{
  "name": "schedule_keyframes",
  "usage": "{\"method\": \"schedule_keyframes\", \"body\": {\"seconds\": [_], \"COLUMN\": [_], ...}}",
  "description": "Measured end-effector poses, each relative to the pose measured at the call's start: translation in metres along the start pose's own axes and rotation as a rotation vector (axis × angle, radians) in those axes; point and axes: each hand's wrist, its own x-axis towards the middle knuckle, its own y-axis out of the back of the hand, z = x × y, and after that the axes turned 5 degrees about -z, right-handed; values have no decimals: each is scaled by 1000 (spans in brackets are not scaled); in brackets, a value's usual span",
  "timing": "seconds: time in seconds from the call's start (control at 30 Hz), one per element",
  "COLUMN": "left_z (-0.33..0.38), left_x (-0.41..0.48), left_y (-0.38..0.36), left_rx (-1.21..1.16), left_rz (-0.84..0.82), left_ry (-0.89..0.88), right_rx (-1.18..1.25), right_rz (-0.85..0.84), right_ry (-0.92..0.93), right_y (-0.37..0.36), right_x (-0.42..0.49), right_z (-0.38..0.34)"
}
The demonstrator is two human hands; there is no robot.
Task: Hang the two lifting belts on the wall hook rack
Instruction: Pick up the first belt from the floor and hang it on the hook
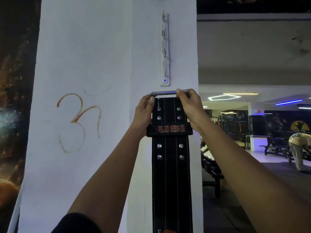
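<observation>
A black lifting belt (170, 165) with silver rivets and a red "USI" loop hangs straight down against the white pillar. My left hand (143, 113) grips its top left edge at the metal buckle (164, 93). My right hand (189, 106) pinches the buckle's right end. The buckle is level, just below the lower end of the white wall hook rack (165, 49), which is fixed upright on the pillar with several bare hooks. I see only one belt.
The white pillar (84, 64) carries an orange painted symbol (79, 121) at the left. To the right the gym floor opens up with benches (276, 145), machines and a bent-over person (299, 148). A dark mural covers the far left wall.
</observation>
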Motion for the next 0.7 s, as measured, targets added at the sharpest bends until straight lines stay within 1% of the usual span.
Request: {"method": "schedule_keyframes", "body": {"seconds": [0.1, 0.17, 0.23, 0.27, 0.3, 0.4, 0.47, 0.57, 0.7], "left_z": [-2, -3, -2, -1, 0, 7, 14, 22, 25], "left_x": [17, 27, 36, 40, 45, 58, 68, 86, 110], "left_y": [-2, -4, -5, -6, -7, -13, -17, -17, -14], "left_rx": [-6, -35, -97, -127, -144, -126, -96, -104, -110], "left_rz": [51, 79, 120, 134, 140, 145, 156, 174, 197], "left_ry": [-55, -59, -38, -27, -19, -10, -10, -5, 15], "right_rx": [-53, -91, 19, 82, 108, 81, 114, 200, 226], "right_rz": [-61, -123, -182, -185, -159, 31, 110, 164, 209], "right_ry": [1, -33, -104, -118, -111, -69, -70, -72, -81], "right_y": [2, 6, 8, 9, 7, -1, -5, -7, -11], "right_x": [11, 19, 24, 26, 28, 42, 53, 68, 92], "right_z": [3, 2, -1, -1, -2, -4, -9, -18, -22]}}
